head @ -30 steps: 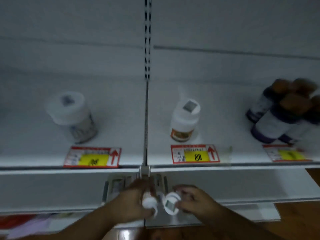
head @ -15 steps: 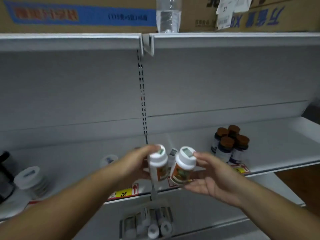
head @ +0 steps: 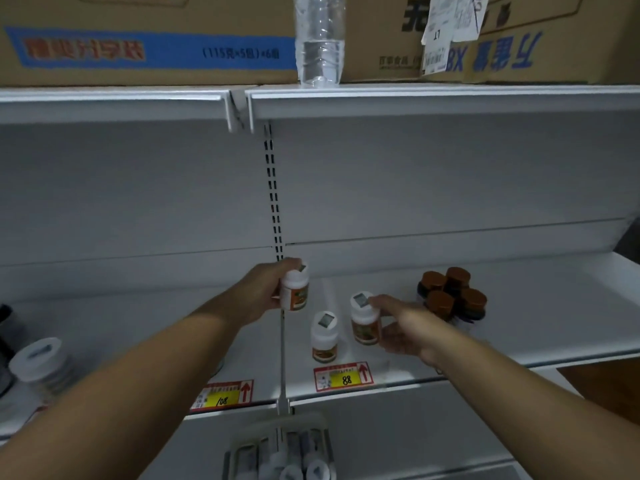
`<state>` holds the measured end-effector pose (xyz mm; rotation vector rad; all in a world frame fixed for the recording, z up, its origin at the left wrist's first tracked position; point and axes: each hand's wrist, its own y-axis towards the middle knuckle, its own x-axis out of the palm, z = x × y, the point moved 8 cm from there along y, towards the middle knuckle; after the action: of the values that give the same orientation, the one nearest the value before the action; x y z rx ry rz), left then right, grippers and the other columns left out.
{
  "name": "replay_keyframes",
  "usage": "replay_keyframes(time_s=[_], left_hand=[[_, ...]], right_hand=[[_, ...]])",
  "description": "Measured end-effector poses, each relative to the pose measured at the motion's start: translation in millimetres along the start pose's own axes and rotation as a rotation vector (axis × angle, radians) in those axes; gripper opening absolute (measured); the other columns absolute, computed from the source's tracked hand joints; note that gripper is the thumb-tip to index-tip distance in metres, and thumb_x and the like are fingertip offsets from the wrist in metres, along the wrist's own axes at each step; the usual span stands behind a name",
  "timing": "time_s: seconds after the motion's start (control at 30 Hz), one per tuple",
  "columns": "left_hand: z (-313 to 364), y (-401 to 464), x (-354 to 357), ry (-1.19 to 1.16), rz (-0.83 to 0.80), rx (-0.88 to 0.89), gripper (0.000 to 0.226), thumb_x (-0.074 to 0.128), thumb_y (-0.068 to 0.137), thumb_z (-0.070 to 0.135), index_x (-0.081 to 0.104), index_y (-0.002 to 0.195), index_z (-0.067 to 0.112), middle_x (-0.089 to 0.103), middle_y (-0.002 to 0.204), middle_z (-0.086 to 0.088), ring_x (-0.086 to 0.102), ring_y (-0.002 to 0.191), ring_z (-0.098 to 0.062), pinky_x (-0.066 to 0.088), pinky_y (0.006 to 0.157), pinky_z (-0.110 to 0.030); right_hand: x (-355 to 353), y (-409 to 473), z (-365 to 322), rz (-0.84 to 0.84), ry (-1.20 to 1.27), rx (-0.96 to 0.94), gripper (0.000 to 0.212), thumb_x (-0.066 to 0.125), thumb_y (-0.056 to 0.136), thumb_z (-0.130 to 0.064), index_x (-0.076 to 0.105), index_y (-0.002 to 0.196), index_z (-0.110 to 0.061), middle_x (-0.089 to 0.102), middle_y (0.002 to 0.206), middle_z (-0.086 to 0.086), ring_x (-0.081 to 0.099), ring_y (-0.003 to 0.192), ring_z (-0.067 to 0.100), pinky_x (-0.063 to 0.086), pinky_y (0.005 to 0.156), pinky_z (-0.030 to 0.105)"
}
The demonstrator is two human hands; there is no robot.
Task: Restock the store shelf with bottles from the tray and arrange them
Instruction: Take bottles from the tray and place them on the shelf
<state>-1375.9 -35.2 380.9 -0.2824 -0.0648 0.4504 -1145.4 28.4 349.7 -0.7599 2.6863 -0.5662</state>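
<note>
My left hand grips a white bottle with an orange label, held upright above the white shelf near the centre divider. My right hand wraps around a second white bottle that stands on the shelf or just above it. A third matching bottle stands on the shelf just left of it, behind the 88 price tag. The tray with several white-capped bottles sits below the shelf at the bottom centre.
Several brown-capped dark bottles cluster on the shelf right of my right hand. A wide white-lidded jar stands at far left. A clear water bottle and cardboard boxes sit on the top shelf.
Both hands lifted a bottle each out of the tray up to the shelf. They then spread apart, the right bottle going down beside the standing one.
</note>
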Motion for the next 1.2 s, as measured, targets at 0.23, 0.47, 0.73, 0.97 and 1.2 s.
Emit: replay_keyframes(time_s=[0.23,0.47,0.73,0.97,1.2], left_hand=[[-48.0,30.6,36.8,0.087,-0.076,-0.075,0.023,0.061,0.087,0.030,0.069,0.094,0.009,0.069,0.100,-0.016,0.064,0.086,-0.025,0.049,0.084,-0.034],[-61.8,39.5,39.7,0.303,-0.116,-0.077,0.025,0.057,0.089,0.036,0.071,0.086,0.016,0.070,0.106,-0.015,0.064,0.083,-0.019,0.046,0.084,-0.030],[16.4,-13.5,27.0,0.611,0.257,0.467,0.031,0.047,0.097,0.022,0.061,0.119,0.005,0.060,0.127,-0.013,0.054,0.120,-0.024,0.036,0.102,-0.024],[-61.2,-160.0,-8.2,0.786,0.189,0.698,0.043,0.043,0.088,0.027,0.053,0.053,0.005,0.051,0.051,-0.008,0.047,0.054,-0.012,0.037,0.055,-0.028],[-275.8,-129.7,-67.5,0.741,0.156,0.000,0.023,0.059,0.082,0.035,0.063,0.067,0.017,0.065,0.066,0.003,0.061,0.065,-0.012,0.052,0.065,-0.038]], right_hand=[[22.1,27.8,11.3,-0.024,-0.186,-0.019,0.029,0.052,0.086,-0.044,0.061,0.090,-0.016,0.068,0.099,0.019,0.066,0.092,0.032,0.054,0.087,0.043],[19.9,34.6,13.5,-0.043,-0.478,-0.060,0.049,0.038,0.090,-0.048,0.065,0.097,-0.007,0.070,0.103,0.015,0.067,0.085,0.029,0.053,0.084,0.041],[14.1,-24.6,-48.4,0.171,-0.571,-0.747,0.037,0.054,0.092,-0.033,0.058,0.123,-0.014,0.055,0.135,0.007,0.043,0.130,0.021,0.028,0.102,0.020],[113.8,-125.9,25.8,-0.542,-0.821,-1.189,0.015,0.055,0.084,-0.028,0.068,0.081,-0.020,0.070,0.075,-0.001,0.060,0.071,0.014,0.046,0.066,0.025],[140.7,22.1,218.1,-0.520,-1.118,-0.416,0.029,0.054,0.086,-0.025,0.063,0.113,-0.021,0.066,0.116,0.001,0.059,0.105,0.019,0.034,0.078,0.017]])
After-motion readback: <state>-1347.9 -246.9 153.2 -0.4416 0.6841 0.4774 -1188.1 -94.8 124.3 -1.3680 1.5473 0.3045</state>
